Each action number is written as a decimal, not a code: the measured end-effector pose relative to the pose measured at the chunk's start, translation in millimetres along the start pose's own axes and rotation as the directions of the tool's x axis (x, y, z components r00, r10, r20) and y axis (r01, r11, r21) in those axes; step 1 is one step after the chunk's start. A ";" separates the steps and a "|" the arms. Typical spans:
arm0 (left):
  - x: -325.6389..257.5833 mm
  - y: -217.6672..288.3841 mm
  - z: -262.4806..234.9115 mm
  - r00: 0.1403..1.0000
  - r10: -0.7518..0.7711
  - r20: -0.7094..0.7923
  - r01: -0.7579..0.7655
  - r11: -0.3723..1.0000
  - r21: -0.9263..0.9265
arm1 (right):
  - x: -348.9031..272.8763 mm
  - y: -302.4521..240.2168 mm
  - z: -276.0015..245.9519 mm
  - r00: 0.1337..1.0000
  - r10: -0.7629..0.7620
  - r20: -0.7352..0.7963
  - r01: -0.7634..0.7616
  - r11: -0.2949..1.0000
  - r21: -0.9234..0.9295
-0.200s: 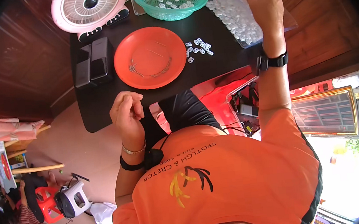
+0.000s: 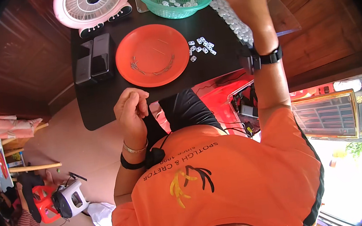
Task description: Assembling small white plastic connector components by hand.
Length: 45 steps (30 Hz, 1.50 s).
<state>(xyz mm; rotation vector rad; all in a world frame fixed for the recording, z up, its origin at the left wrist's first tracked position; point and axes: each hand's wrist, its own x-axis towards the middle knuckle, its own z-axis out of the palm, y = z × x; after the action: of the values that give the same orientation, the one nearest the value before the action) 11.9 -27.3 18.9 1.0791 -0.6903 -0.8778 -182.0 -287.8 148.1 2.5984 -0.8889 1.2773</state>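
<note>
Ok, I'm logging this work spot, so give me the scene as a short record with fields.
Left hand: fingers curled, near the front edge of the black table; contents unclear
Right hand: over the clear bin of white pieces; whitish spot between fingers, grip unclear
Orange plate: thin, pin-like bits
Green basket: some white pieces inside
Right of plate: loose white tabs
Left side: pink fan, dark cases

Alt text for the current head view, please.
A person's right hand over a clear bin of white pieces, left hand curled near an orange-red plate of thin pins on a black table; green basket and pink fan beyond.
</note>
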 end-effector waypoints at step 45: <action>-4.9 -9.1 -14.8 0.938 -0.188 0.290 0.249 0.950 -0.189 | -100.3 -150.7 50.8 0.853 -0.290 0.434 -0.149 0.662 0.734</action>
<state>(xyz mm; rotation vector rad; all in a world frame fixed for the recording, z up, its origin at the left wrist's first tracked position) 19.5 -18.3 5.1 0.8526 -0.6829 -1.2820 -111.7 -135.8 62.7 3.7270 -0.2651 1.0614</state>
